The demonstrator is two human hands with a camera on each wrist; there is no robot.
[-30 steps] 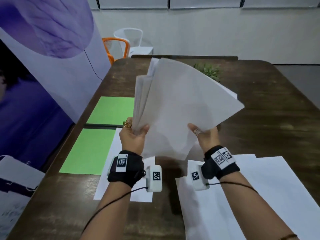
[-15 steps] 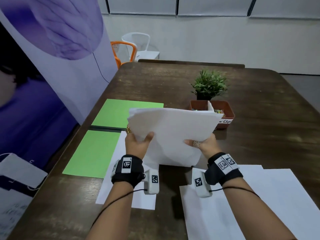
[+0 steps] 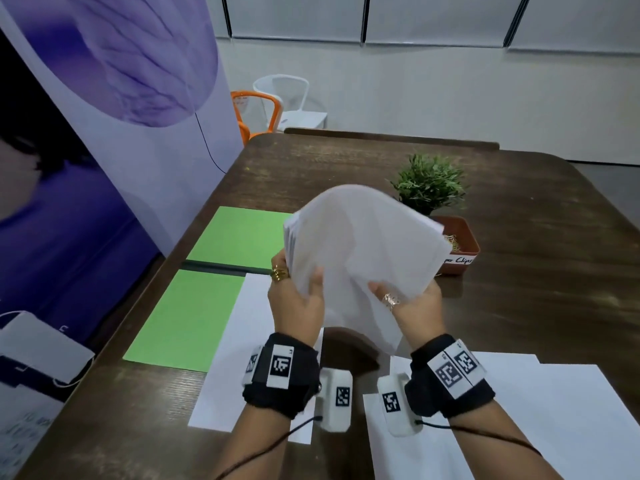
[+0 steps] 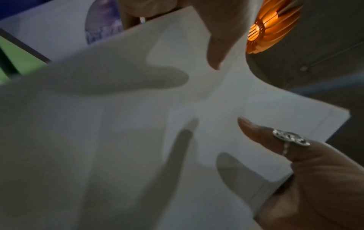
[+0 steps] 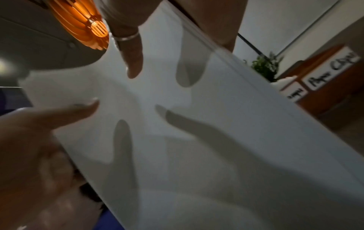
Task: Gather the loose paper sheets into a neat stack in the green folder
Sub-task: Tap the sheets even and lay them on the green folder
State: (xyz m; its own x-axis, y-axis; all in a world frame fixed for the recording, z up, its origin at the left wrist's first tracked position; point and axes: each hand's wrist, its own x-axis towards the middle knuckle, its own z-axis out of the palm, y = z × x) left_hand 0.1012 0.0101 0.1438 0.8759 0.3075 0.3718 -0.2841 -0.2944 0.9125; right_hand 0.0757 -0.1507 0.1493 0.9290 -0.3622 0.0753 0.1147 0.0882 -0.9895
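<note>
Both hands hold a stack of white paper sheets (image 3: 363, 251) tilted above the dark wooden table. My left hand (image 3: 294, 299) grips its lower left edge, thumb on top. My right hand (image 3: 415, 306) grips the lower right edge, its ringed thumb on the top sheet. The open green folder (image 3: 187, 317) lies flat on the table at the left. In the left wrist view the paper (image 4: 138, 124) fills the frame, with finger shadows showing through it. The right wrist view shows the stack (image 5: 216, 140) the same way. One loose sheet (image 3: 235, 358) lies beside the folder, and more sheets (image 3: 536, 410) lie at the lower right.
A small potted plant (image 3: 429, 181) and a brown tray of paper clips (image 3: 464, 247) stand just beyond the stack. A purple banner (image 3: 104, 133) lines the table's left side. Orange and white chairs (image 3: 273, 102) stand past the far edge.
The stack stood high and fanned a second ago, then dropped low and nearly flat. Now it is tilted up again with its edges closer together, both hands still gripping it.
</note>
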